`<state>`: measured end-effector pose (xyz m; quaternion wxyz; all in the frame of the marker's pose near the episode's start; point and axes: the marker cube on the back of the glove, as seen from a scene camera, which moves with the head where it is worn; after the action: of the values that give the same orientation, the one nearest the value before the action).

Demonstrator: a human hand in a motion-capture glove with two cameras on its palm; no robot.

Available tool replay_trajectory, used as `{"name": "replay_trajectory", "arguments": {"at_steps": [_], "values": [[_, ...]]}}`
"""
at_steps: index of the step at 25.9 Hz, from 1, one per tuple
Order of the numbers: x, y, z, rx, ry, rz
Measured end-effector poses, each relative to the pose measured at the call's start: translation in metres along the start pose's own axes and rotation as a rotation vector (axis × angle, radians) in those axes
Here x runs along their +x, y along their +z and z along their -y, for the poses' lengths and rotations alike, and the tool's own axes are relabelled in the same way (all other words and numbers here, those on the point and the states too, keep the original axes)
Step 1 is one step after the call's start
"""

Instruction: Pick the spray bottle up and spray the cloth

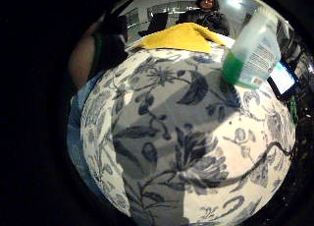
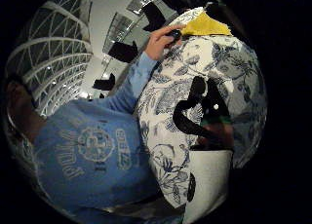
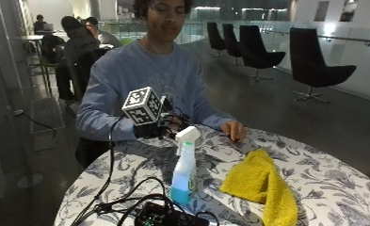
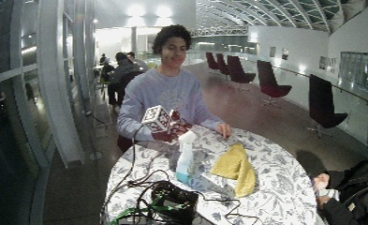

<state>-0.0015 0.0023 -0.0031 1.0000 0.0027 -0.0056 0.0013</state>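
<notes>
Standing upright, the spray bottle (image 3: 185, 165) sits near the right hand (image 3: 161, 126); fingers' state unclear.

gloved right hand (image 3: 163, 126) raised near the chest, empty; bare left hand (image 3: 235, 130) rests flat.

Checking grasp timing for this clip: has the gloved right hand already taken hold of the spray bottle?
No: in the outside view the spray bottle stands alone on the table, the right hand behind and apart from it.

A large public atrium: glazed vaulted roof (image 4: 264, 14), rows of lounge chairs (image 3: 316, 66), glass balustrade (image 3: 354, 52).
</notes>
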Motion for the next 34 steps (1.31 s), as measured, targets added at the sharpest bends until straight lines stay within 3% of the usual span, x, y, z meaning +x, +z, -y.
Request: {"name": "replay_trajectory", "arguments": {"at_steps": [23, 34], "values": [[0.023, -0.010, -0.010, -0.025, 0.157, 0.015], [0.067, -0.027, -0.021, 0.210, 0.441, 0.492]]}}
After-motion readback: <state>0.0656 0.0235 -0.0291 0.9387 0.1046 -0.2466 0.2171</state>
